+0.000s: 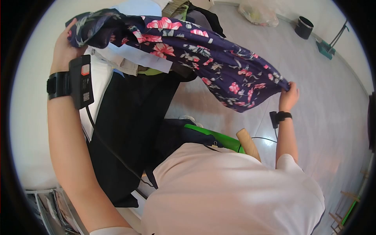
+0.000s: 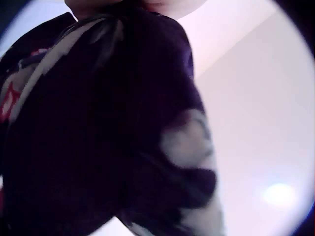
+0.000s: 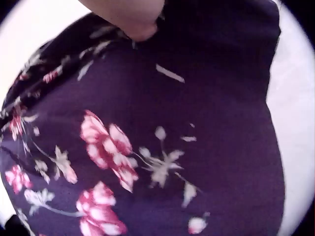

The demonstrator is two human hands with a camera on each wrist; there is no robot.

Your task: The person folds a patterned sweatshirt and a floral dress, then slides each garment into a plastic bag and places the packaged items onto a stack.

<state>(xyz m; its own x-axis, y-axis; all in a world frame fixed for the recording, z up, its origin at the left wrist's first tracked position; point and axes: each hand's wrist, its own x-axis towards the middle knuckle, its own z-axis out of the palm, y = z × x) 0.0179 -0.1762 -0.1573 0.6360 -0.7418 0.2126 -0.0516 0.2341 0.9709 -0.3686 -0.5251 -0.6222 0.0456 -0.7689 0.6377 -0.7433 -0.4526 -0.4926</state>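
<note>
A dark purple floral garment [image 1: 235, 74] with pink and grey flowers is stretched through the air between both hands. My left hand [image 1: 67, 46] holds its bunched end at the upper left, the cloth covering most of the fingers. At the other end, my right hand [image 1: 289, 98] pinches a corner, and the fabric sags between the two. Close up in the left wrist view, the dark cloth [image 2: 98, 137] hangs in folds below the hand. The right wrist view shows fingertips [image 3: 142, 32] gripping the upper edge of the flatter floral cloth [image 3: 221, 147].
Black cloth [image 1: 125, 129] drapes over a white surface at the left, with folded clothes [image 1: 149, 62] piled beyond. A green seat [image 1: 219, 139] with a wooden piece [image 1: 248, 144] is beside the person. A black bin [image 1: 304, 27], dustpan [image 1: 326, 50] and plastic bag [image 1: 258, 11] stand farther off.
</note>
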